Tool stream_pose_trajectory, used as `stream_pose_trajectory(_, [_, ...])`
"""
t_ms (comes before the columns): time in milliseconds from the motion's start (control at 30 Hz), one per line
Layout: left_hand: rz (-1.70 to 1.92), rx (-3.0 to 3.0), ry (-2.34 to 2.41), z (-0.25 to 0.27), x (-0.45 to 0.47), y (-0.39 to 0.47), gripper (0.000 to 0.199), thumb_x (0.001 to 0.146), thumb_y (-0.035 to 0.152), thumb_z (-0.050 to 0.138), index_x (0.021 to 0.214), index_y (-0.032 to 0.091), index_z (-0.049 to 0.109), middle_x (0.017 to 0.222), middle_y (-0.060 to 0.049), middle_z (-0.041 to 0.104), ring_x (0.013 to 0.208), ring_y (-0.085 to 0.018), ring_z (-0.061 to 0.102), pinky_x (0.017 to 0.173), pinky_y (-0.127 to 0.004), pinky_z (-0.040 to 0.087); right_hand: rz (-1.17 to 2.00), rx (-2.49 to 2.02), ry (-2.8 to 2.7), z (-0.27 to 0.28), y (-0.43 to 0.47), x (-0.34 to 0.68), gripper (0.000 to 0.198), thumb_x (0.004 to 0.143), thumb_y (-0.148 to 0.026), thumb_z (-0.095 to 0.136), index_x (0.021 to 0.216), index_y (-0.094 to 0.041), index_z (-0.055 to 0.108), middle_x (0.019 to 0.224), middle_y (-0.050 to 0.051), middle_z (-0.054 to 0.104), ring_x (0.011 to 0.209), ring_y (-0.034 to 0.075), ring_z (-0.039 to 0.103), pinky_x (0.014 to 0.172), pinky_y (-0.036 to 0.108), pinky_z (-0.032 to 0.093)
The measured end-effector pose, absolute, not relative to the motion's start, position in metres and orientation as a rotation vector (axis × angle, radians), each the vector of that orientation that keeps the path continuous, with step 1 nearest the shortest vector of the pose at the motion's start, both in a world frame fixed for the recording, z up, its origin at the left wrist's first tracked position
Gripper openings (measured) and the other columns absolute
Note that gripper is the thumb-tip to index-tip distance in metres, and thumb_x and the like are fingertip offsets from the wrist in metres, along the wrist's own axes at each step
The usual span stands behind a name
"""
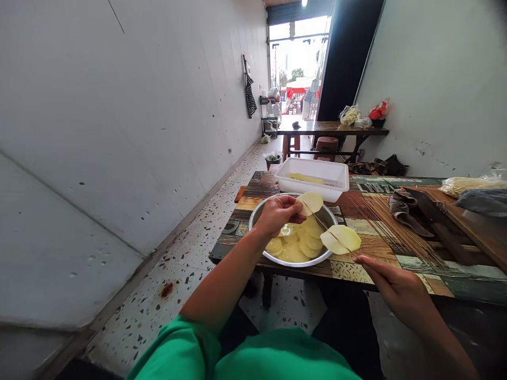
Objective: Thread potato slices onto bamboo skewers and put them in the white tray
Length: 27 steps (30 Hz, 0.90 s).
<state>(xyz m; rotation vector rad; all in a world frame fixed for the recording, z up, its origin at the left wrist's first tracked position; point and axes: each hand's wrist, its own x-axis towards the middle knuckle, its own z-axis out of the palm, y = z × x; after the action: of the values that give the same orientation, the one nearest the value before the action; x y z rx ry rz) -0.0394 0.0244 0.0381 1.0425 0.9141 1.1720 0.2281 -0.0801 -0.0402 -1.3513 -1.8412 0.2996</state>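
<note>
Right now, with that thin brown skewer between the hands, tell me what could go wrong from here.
The left hand pinches a thin, round, pale-yellow slice at the far end of the thin brown skewer, so the skewer's tip might prick that hand.
That slice could split or slip toward the round silver metal bowl below.
The bowl stands close to the near edge of the multicoloured patchwork table, beside the left forearm; a knock could tip it.

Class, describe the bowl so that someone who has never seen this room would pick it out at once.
Find the near table, topped with patchwork planks, and go to its left end. There, just on the near side of the tub, sits the bowl, with pale yellow slices inside. It is round and metal, while the tub is white and rectangular.
</note>
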Motion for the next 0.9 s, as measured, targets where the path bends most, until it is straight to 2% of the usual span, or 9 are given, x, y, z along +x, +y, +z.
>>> stream_pose_trajectory(267, [1.428, 1.396, 1.090, 0.034, -0.030, 0.016, 0.006, 0.077, 0.017, 0.066, 0.071, 0.016, 0.063, 0.057, 0.002, 0.061, 0.051, -0.010, 0.059, 0.052, -0.020, 0.047, 0.340, -1.433, -1.853, -0.026, -0.073, 0.235, 0.030, 0.086, -0.046, 0.056, 0.098, -0.028, 0.078, 0.094, 0.004, 0.078, 0.084, 0.028, 0.073, 0.073, 0.036, 0.056])
stream_pose_trajectory(367, [1.431, 1.451, 1.087, 0.035, -0.032, 0.017, 0.008, 0.078, 0.019, 0.064, 0.070, 0.017, 0.062, 0.056, 0.003, 0.060, 0.050, -0.009, 0.057, 0.052, -0.019, 0.044, 0.571, -1.419, -1.718, -0.020, -0.075, 0.226, 0.031, 0.083, -0.049, 0.060, 0.090, -0.024, 0.078, 0.075, 0.005, 0.074, 0.069, 0.022, 0.068, 0.060, 0.030, 0.052])
stream_pose_trajectory(467, [1.389, 1.439, 1.041, 0.037, -0.035, 0.019, 0.012, 0.076, 0.022, 0.066, 0.067, 0.017, 0.060, 0.052, 0.004, 0.057, 0.048, -0.008, 0.055, 0.050, -0.019, 0.042, 1.058, -1.340, -1.478, -0.018, -0.075, 0.216, 0.039, 0.080, -0.054, 0.063, 0.090, -0.018, 0.075, 0.046, -0.004, 0.045, 0.040, 0.010, 0.040, 0.038, 0.022, 0.030])
stream_pose_trajectory(567, [1.371, 1.450, 1.018, 0.039, -0.038, 0.021, 0.014, 0.076, 0.022, 0.067, 0.066, 0.017, 0.059, 0.052, 0.004, 0.056, 0.048, -0.008, 0.054, 0.051, -0.019, 0.041, 1.381, -1.246, -1.276, -0.020, -0.071, 0.209, 0.047, 0.076, -0.059, 0.066, 0.091, -0.015, 0.073, 0.045, -0.009, 0.026, 0.037, 0.005, 0.020, 0.036, 0.020, 0.015])
stream_pose_trajectory(633, [1.371, 1.468, 1.003, 0.039, -0.039, 0.022, 0.013, 0.076, 0.022, 0.066, 0.067, 0.017, 0.058, 0.052, 0.004, 0.056, 0.049, -0.008, 0.053, 0.051, -0.019, 0.041, 1.236, -1.298, -1.283, -0.022, -0.067, 0.206, 0.044, 0.073, -0.057, 0.069, 0.089, -0.016, 0.075, 0.045, -0.007, 0.033, 0.038, 0.006, 0.025, 0.036, 0.020, 0.019])
stream_pose_trajectory(700, [1.379, 1.470, 1.002, 0.038, -0.039, 0.023, 0.013, 0.076, 0.022, 0.066, 0.067, 0.017, 0.058, 0.053, 0.004, 0.056, 0.049, -0.008, 0.053, 0.051, -0.019, 0.041, 0.924, -1.367, -1.344, -0.023, -0.063, 0.203, 0.037, 0.071, -0.053, 0.071, 0.085, -0.019, 0.077, 0.052, -0.001, 0.054, 0.044, 0.011, 0.044, 0.040, 0.022, 0.034])
stream_pose_trajectory(767, [1.385, 1.457, 1.011, 0.035, -0.037, 0.023, 0.013, 0.075, 0.022, 0.066, 0.067, 0.016, 0.058, 0.052, 0.004, 0.056, 0.049, -0.007, 0.053, 0.051, -0.019, 0.040, 0.696, -1.386, -1.400, -0.022, -0.061, 0.199, 0.030, 0.072, -0.048, 0.070, 0.083, -0.021, 0.078, 0.070, 0.005, 0.070, 0.060, 0.017, 0.060, 0.054, 0.027, 0.047])
stream_pose_trajectory(833, [1.351, 1.455, 0.996, 0.032, -0.035, 0.023, 0.014, 0.074, 0.023, 0.067, 0.066, 0.016, 0.058, 0.052, 0.004, 0.056, 0.048, -0.007, 0.052, 0.050, -0.019, 0.040, 0.662, -1.360, -1.450, -0.021, -0.060, 0.193, 0.028, 0.075, -0.044, 0.067, 0.084, -0.021, 0.078, 0.077, 0.006, 0.074, 0.066, 0.020, 0.064, 0.061, 0.029, 0.051])
stream_pose_trajectory(900, [1.304, 1.457, 0.957, 0.030, -0.033, 0.022, 0.014, 0.073, 0.024, 0.068, 0.067, 0.015, 0.059, 0.053, 0.004, 0.057, 0.048, -0.007, 0.052, 0.051, -0.020, 0.041, 0.726, -1.333, -1.477, -0.019, -0.059, 0.187, 0.029, 0.078, -0.042, 0.063, 0.086, -0.018, 0.078, 0.068, 0.004, 0.071, 0.059, 0.018, 0.063, 0.056, 0.028, 0.050])
